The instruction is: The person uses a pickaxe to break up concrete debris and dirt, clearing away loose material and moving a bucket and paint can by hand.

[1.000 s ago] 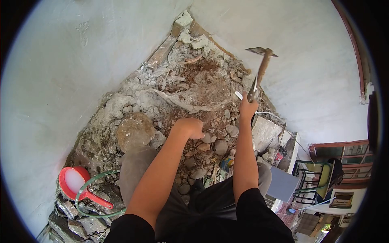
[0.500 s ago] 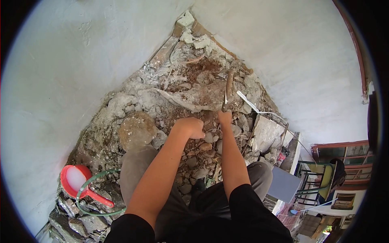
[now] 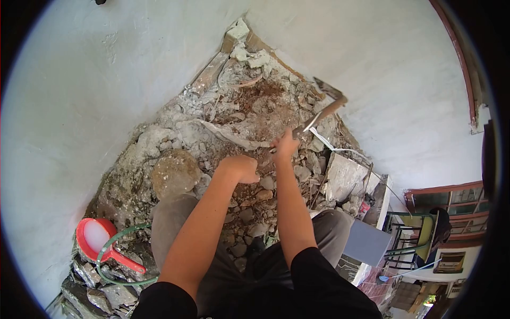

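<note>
My right hand [image 3: 287, 144] is closed around the short handle of a hoe [image 3: 325, 112], above the rubble. The tool's dark angled blade is raised at the upper right, in front of the white wall. My left hand [image 3: 240, 169] is curled into a fist beside it, lower and to the left, with the back of the hand toward me. Whatever its fingers may hold is hidden. Beneath both hands lies a heap of broken stones [image 3: 247, 214] and soil, with a pale strip [image 3: 231, 137] crossing it just beyond the hands.
White walls meet at the far corner. A large round stone [image 3: 175, 173] sits by my left knee. To the left are a red dipper [image 3: 94, 235] and a green hose [image 3: 101, 266]. A broken slab [image 3: 342, 177], a grey board [image 3: 365, 242] and chairs [image 3: 417, 239] are at right.
The hoe has swung up and to the right, its blade now showing against the wall. My right hand has risen slightly and turned; my left hand stays a fist, shifted a little left.
</note>
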Motion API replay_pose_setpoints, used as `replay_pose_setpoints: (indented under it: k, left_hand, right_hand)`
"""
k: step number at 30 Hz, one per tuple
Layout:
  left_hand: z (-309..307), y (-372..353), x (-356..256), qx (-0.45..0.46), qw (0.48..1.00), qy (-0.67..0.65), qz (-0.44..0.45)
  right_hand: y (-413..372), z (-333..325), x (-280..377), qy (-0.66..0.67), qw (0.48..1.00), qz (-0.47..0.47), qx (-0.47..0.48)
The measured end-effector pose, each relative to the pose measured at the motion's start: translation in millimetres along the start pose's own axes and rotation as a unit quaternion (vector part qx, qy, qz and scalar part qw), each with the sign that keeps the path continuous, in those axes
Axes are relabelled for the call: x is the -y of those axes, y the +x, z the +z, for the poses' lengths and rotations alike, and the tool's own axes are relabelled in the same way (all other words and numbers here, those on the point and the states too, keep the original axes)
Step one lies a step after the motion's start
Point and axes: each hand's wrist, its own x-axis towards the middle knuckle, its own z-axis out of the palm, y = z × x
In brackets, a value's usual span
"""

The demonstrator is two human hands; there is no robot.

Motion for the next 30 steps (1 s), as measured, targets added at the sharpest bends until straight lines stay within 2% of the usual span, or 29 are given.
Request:
replay_pose_setpoints:
  k: [1, 3, 4, 6, 7, 9, 10, 12, 13, 15, 16, 18, 20, 21, 23, 25, 27, 28, 30]
  left_hand:
    - [-5, -3, -2, -0.003, 1.000, 0.003, 0.000]
    - [-15, -13, -8, 0.052, 0.997, 0.009, -0.048]
    - [-16, -15, -8, 0.051, 0.997, 0.009, -0.049]
    - [-15, -16, -7, 0.054, 0.998, 0.009, -0.041]
    - [-12, -16, -5, 0.055, 0.998, 0.006, -0.041]
    - [-6, -13, 1, -0.012, 1.000, -0.002, -0.003]
    - [-3, -10, 3, -0.013, 1.000, -0.002, -0.003]
    - [-2, -8, 5, -0.027, 1.000, -0.007, -0.006]
    - [-4, -8, 4, -0.028, 1.000, -0.008, -0.008]
    - [-7, -8, 1, -0.011, 1.000, -0.015, -0.003]
    - [-5, -7, 1, -0.008, 1.000, -0.017, -0.003]
    - [-5, -4, 1, 0.000, 1.000, -0.021, -0.007]
    - [-4, -3, 0, 0.000, 1.000, -0.012, -0.009]
    - [-2, -3, -1, 0.001, 1.000, -0.003, -0.008]
    - [3, 2, 3, 0.007, 1.000, -0.005, 0.000]
    - [2, 2, 1, 0.009, 1.000, -0.001, 0.012]
    - [-3, -2, -2, 0.023, 1.000, 0.001, -0.004]
    - [-3, -1, -3, 0.024, 1.000, 0.003, -0.003]
    - [2, 2, -3, 0.025, 1.000, 0.012, -0.012]
  right_hand:
    - [0, -1, -17, -0.016, 1.000, 0.026, 0.001]
    - [12, -18, -43, -0.002, 0.952, 0.271, 0.141]
    - [15, -23, -49, -0.002, 0.952, 0.271, 0.142]
    - [12, -28, -57, -0.183, 0.929, 0.267, 0.178]
    - [5, -29, -58, -0.186, 0.928, 0.269, 0.178]
    - [-11, -28, -60, -0.314, 0.910, 0.201, 0.181]
    - [-15, -30, -64, -0.314, 0.910, 0.199, 0.182]
    - [-26, -29, -66, -0.339, 0.920, 0.088, 0.174]
    - [-28, -25, -61, -0.340, 0.920, 0.088, 0.176]
    - [-36, -23, -46, -0.316, 0.943, 0.014, 0.106]
    - [-35, -22, -39, -0.281, 0.956, 0.013, 0.078]
    - [-12, -35, -40, -0.186, 0.974, -0.127, 0.034]
    - [-14, -27, -9, -0.108, 0.980, -0.166, -0.031]
    - [-10, -25, -5, -0.109, 0.980, -0.163, -0.032]
    - [-1, -23, 1, 0.072, 0.980, -0.182, -0.028]
    - [7, -25, -20, 0.066, 0.982, -0.171, -0.043]
    - [2, -26, -44, -0.066, 0.997, -0.031, -0.036]
    - [4, -30, -50, -0.064, 0.997, -0.032, -0.038]
    - [6, -38, -59, -0.071, 0.974, 0.207, 0.061]
